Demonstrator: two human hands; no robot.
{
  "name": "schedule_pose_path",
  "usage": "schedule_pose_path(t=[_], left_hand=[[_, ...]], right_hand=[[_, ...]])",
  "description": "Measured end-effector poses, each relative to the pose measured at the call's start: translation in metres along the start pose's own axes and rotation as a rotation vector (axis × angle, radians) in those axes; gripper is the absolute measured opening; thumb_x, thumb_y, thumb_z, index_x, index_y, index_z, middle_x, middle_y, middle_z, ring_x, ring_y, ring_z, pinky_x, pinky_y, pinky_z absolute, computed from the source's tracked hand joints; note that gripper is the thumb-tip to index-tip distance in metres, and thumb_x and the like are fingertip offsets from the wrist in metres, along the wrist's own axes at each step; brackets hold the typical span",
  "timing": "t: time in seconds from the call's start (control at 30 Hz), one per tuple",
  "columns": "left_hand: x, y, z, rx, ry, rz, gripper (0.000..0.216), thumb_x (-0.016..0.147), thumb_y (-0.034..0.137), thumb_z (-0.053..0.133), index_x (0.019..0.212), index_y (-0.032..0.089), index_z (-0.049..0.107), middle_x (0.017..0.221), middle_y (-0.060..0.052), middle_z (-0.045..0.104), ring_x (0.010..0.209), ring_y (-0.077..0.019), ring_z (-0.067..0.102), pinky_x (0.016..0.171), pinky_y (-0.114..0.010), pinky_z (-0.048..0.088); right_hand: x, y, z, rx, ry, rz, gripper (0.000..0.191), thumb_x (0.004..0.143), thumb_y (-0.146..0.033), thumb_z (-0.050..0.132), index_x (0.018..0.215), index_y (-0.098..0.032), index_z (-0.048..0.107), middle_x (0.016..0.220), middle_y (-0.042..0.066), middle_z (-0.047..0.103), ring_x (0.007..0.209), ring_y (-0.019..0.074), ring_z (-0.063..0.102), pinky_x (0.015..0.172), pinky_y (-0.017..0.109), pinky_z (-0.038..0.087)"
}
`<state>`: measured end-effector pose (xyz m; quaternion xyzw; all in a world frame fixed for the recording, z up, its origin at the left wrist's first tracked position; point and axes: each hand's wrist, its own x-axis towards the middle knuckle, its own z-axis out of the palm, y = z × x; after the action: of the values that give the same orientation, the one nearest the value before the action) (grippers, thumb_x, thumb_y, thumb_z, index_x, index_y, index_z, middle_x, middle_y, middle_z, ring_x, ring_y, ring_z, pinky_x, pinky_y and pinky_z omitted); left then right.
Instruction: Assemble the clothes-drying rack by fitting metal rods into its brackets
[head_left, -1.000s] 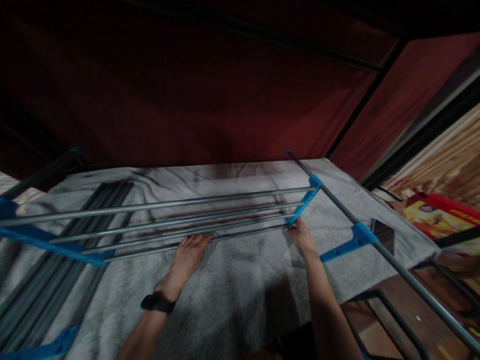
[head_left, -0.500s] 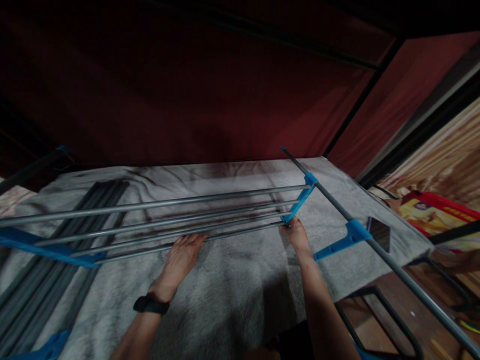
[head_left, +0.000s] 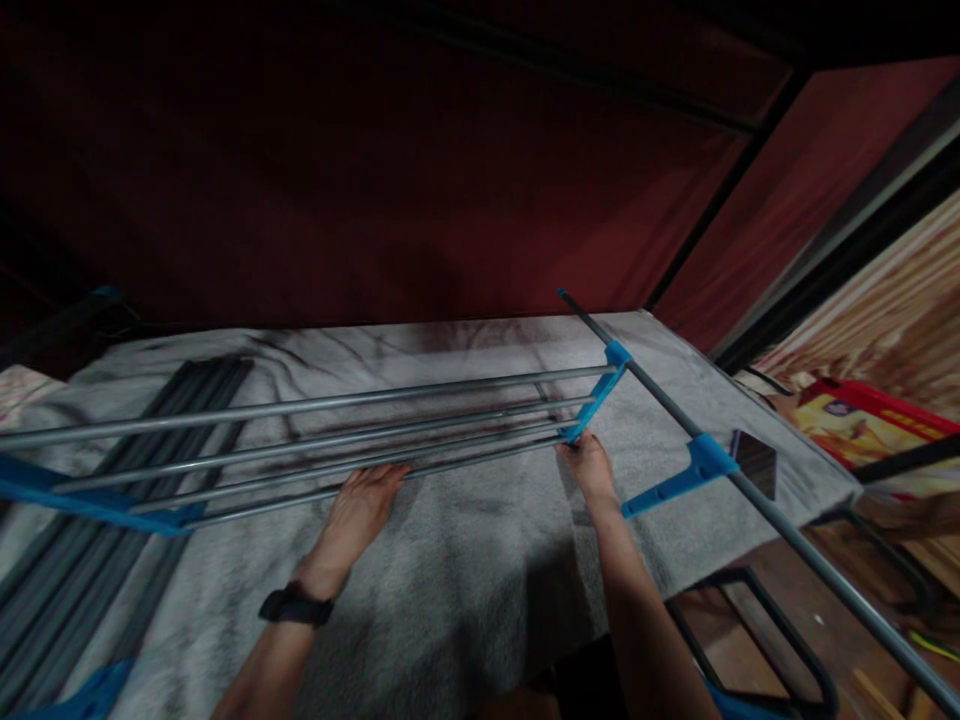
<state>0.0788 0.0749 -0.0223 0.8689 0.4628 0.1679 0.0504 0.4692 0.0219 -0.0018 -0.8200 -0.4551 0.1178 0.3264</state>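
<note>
A rack of several grey metal rods (head_left: 315, 440) joined by blue plastic connectors lies across a grey fabric-covered surface (head_left: 465, 560). My left hand (head_left: 360, 505), with a black watch on the wrist, rests palm down with fingers stretched out against the nearest rod. My right hand (head_left: 589, 465) is closed round the near end of the right blue connector (head_left: 596, 400), where the nearest rod meets it. A long grey pole (head_left: 757, 495) runs diagonally at right through that connector and a second blue bracket (head_left: 694, 470).
A bundle of dark grey rods (head_left: 112, 530) lies on the fabric at left. A dark red fabric wall (head_left: 375, 180) rises behind. A small dark phone-like object (head_left: 754, 462) sits near the right edge. A red and yellow box (head_left: 862, 425) and black frame tubing (head_left: 765, 620) lie lower right.
The view has drifted slightly; both hands and the rack sit a little higher and further left in the picture. The grips look unchanged.
</note>
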Motion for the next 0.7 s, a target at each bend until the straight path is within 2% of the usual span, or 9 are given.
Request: schedule_pose_path(t=[0.17,0.33,0.5,0.6,0.7], left_hand=[[-0.001,-0.001,0.000,0.001,-0.013,-0.009,0.038,0.100,0.024,0.041,0.125,0.023,0.070,0.115,-0.009,0.076,0.108,-0.0241,0.069,0.099,-0.041,0.050],[0.000,0.007,-0.011,0.005,-0.003,-0.039,0.037,0.101,0.025,0.044,0.127,0.023,0.069,0.116,-0.009,0.076,0.108,-0.0259,0.070,0.098,-0.042,0.050],[-0.003,0.015,-0.022,-0.038,-0.055,-0.105,0.034,0.095,0.015,0.055,0.124,0.025,0.070,0.112,-0.008,0.076,0.106,-0.0216,0.070,0.099,-0.036,0.050],[-0.009,0.011,-0.028,0.015,-0.060,-0.188,0.031,0.095,0.013,0.055,0.117,0.025,0.073,0.106,-0.008,0.076,0.105,-0.0225,0.069,0.098,-0.038,0.049],[-0.018,0.009,-0.038,0.085,-0.027,-0.264,0.030,0.095,0.011,0.051,0.111,0.023,0.073,0.103,-0.009,0.074,0.108,-0.0238,0.066,0.104,-0.041,0.045]], right_hand=[[-0.003,-0.010,-0.006,-0.018,-0.016,0.031,0.022,0.083,-0.027,0.065,0.105,-0.022,0.067,0.090,0.005,0.071,0.091,0.0214,0.067,0.078,0.028,0.050],[-0.005,-0.014,-0.007,-0.031,-0.021,0.027,0.025,0.083,-0.032,0.064,0.105,-0.023,0.067,0.091,0.006,0.072,0.091,0.0231,0.068,0.078,0.030,0.051],[0.001,0.009,0.002,-0.004,-0.061,-0.002,0.035,0.078,-0.045,0.064,0.104,-0.021,0.067,0.090,0.010,0.072,0.093,0.0296,0.069,0.081,0.039,0.054],[0.016,0.027,0.014,-0.007,-0.078,0.047,0.046,0.072,-0.053,0.066,0.105,-0.020,0.066,0.092,0.014,0.071,0.096,0.0353,0.068,0.085,0.047,0.054],[0.028,0.038,0.020,0.067,-0.178,0.112,0.051,0.066,-0.055,0.069,0.105,-0.022,0.067,0.090,0.014,0.072,0.098,0.0381,0.069,0.089,0.050,0.054]])
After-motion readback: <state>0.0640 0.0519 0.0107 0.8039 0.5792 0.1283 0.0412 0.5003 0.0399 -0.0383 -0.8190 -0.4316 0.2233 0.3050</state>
